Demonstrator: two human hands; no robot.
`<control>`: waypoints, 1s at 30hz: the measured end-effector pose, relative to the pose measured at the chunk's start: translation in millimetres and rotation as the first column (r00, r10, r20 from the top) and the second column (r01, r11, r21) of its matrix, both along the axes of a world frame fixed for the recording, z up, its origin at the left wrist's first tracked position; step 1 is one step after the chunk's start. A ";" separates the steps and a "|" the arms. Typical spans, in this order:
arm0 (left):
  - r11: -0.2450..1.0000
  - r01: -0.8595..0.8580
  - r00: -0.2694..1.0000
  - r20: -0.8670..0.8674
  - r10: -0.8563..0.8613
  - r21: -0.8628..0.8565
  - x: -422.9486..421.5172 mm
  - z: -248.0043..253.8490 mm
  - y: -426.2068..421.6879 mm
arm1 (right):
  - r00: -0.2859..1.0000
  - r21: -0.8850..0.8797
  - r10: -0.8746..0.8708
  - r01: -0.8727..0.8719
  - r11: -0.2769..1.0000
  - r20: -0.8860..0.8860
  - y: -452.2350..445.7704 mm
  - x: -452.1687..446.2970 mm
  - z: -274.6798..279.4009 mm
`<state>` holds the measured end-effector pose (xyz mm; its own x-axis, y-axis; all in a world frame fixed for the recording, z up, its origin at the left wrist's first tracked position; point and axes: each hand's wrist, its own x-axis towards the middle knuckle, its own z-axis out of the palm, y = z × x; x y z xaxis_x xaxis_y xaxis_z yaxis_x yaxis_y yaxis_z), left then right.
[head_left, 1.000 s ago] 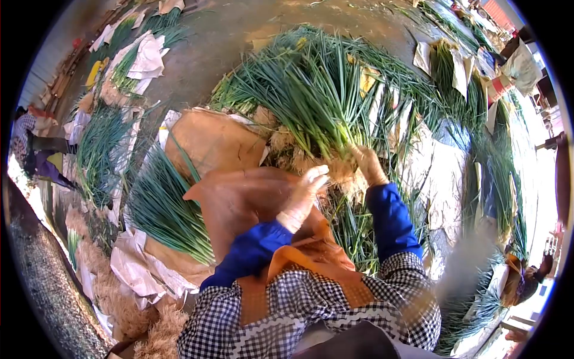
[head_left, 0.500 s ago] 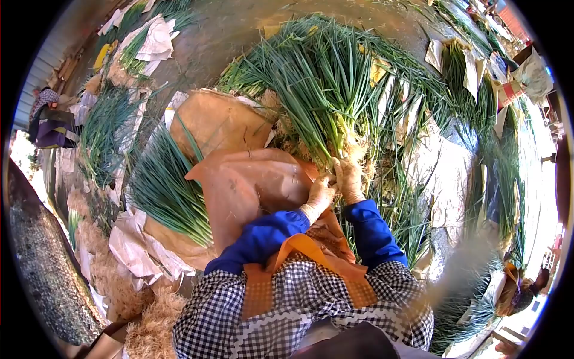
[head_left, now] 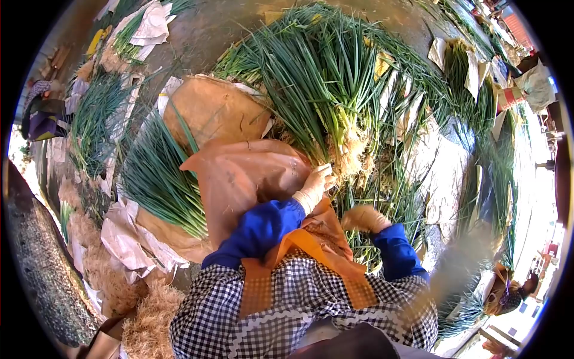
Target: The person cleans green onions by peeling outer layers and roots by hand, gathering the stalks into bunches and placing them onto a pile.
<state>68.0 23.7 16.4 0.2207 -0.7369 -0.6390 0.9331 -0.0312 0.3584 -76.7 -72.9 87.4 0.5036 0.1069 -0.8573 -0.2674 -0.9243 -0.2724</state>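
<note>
A big pile of spring onions [head_left: 326, 78] lies in front of me, its green leaves pointing away and its pale, hairy roots toward me. My left hand [head_left: 317, 184] is closed at the lower end of some spring onion stalks, just left of the roots. Lower and to the right, my right hand [head_left: 363, 219] is apart from it, over loose leaves; motion smears its fingers. An orange-brown plastic apron [head_left: 254, 173] covers my lap. Left of it, a neat bunch of spring onions [head_left: 164, 179] rests on brown paper sheeting.
A brown sack [head_left: 218, 110] lies beyond the apron. Dry root trimmings [head_left: 152, 320] are heaped at lower left, near crumpled pale sheeting [head_left: 128, 239]. More spring onions [head_left: 98, 122] are spread at far left, close to a seated person [head_left: 45, 113]. Sheets [head_left: 445, 179] cover the ground at right.
My right hand has left the stalk bases and moved down and right, away from my left hand. My left hand has stayed nearly in place by the roots.
</note>
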 end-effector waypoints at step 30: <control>0.853 -0.493 0.733 0.448 0.512 -0.169 11.4 31.2 41.1 | 0.238 -0.041 -0.067 0.423 0.905 0.969 -17.9 153.4 -73.3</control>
